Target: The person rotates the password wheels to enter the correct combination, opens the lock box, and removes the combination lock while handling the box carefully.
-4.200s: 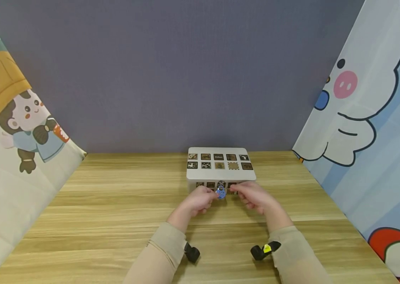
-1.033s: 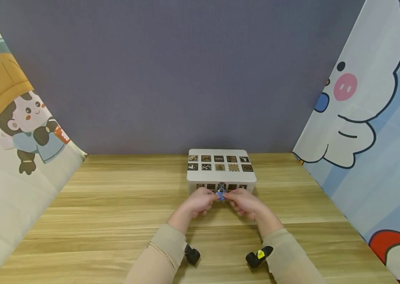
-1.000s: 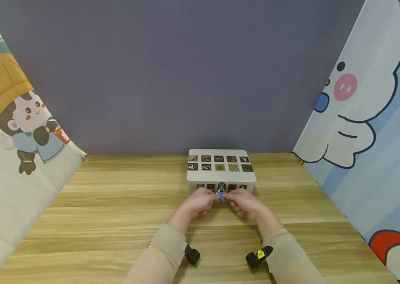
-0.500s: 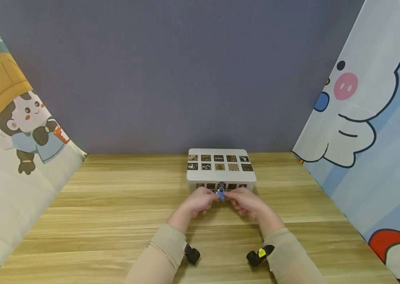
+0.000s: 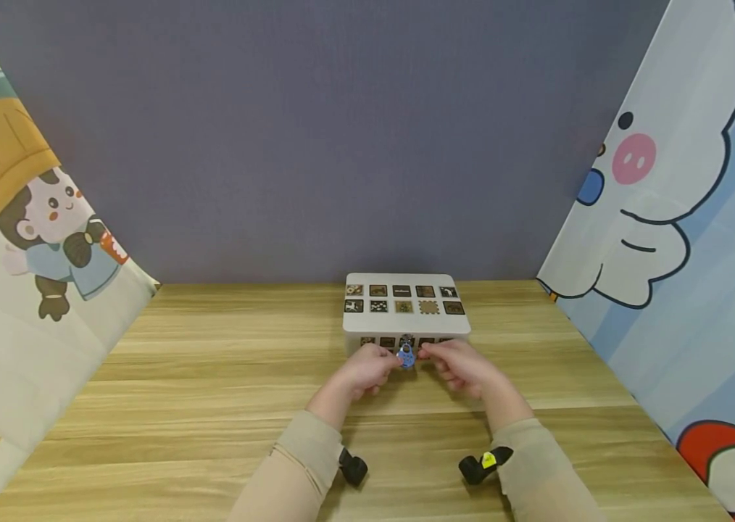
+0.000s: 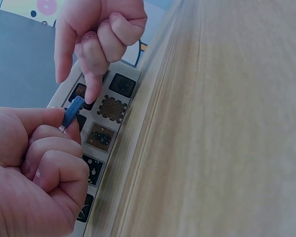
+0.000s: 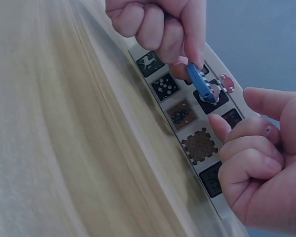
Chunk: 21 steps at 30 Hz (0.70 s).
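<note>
A small blue combination padlock (image 5: 407, 357) hangs at the metal latch (image 7: 228, 83) on the front of a white box (image 5: 407, 323) printed with square pictures. My left hand (image 5: 367, 368) pinches the padlock (image 6: 73, 112) from the left between thumb and index finger, its other fingers curled. To the right of the padlock, my right hand (image 5: 462, 366) holds nothing. In the right wrist view its thumb and index finger stand apart, a small gap from the padlock (image 7: 200, 83), whose dials show along one side. The dial numbers are too small to read.
The box stands at the back of a wood-grain table (image 5: 211, 377), near a grey panel (image 5: 341, 145). Cartoon-printed cloths (image 5: 680, 217) line both sides. A black wrist camera (image 5: 353, 467) is strapped to each sleeve.
Half a second ago both hands pinched the padlock. Since then my right hand has let go and drawn back slightly to the right; my left hand keeps its hold.
</note>
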Motion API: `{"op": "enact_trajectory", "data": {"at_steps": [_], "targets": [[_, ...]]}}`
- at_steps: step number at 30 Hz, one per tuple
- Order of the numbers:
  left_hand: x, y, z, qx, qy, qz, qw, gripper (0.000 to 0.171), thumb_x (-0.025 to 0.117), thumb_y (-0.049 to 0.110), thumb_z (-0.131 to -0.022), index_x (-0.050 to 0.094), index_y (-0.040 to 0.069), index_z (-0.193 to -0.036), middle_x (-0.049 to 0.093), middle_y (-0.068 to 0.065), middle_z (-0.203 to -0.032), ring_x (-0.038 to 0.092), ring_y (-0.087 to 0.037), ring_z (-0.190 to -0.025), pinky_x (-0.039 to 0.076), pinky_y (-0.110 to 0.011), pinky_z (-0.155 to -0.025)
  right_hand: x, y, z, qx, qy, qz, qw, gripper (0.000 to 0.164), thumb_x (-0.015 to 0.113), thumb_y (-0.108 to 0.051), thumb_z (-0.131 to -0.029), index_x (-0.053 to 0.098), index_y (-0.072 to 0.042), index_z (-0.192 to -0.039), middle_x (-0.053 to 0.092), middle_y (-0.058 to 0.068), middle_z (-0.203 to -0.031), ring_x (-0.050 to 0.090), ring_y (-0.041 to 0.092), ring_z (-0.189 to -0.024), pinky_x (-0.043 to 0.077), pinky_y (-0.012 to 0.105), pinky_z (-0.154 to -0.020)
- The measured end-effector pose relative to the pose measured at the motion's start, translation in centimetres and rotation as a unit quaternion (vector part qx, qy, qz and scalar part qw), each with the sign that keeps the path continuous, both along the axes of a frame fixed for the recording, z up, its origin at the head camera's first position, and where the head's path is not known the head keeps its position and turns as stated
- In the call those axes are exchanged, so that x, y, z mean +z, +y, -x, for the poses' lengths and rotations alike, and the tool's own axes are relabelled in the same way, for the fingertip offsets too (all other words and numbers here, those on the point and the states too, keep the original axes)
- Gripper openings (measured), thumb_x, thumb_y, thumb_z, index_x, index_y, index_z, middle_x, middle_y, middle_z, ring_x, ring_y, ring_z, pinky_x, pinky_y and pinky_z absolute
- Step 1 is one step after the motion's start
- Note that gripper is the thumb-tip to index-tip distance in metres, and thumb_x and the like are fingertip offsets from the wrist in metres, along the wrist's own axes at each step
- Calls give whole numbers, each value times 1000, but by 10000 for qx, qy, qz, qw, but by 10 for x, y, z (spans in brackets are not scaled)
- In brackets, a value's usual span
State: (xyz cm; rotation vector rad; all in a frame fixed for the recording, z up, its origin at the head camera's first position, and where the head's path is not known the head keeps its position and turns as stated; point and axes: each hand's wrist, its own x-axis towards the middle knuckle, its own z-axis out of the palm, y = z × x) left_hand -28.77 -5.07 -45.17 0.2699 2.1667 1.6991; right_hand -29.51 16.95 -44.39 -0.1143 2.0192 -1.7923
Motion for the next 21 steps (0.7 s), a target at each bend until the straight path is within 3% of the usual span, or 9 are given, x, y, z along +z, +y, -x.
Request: {"op": "enact_trajectory", "data": {"at_steps": [13, 21], "targets": [[2, 0, -2, -12, -49, -11, 10000, 21, 59, 22, -91, 68, 5, -100, 35, 5, -48, 32, -8, -38, 32, -22, -37, 9, 8, -1, -114, 60, -96, 9999, 59, 60, -41, -90, 50, 8, -123, 33, -6, -57, 23, 7, -43, 21, 21, -37], [3, 0, -2, -33, -100, -76, 9999, 25, 58, 22, -92, 67, 2, -103, 34, 5, -49, 30, -8, -38, 31, -22, -37, 16, 4, -5, -209, 317, -409, 9984, 54, 60, -39, -90, 55, 5, -121, 31, -4, -55, 21, 10, -43, 21, 23, -37]]}}
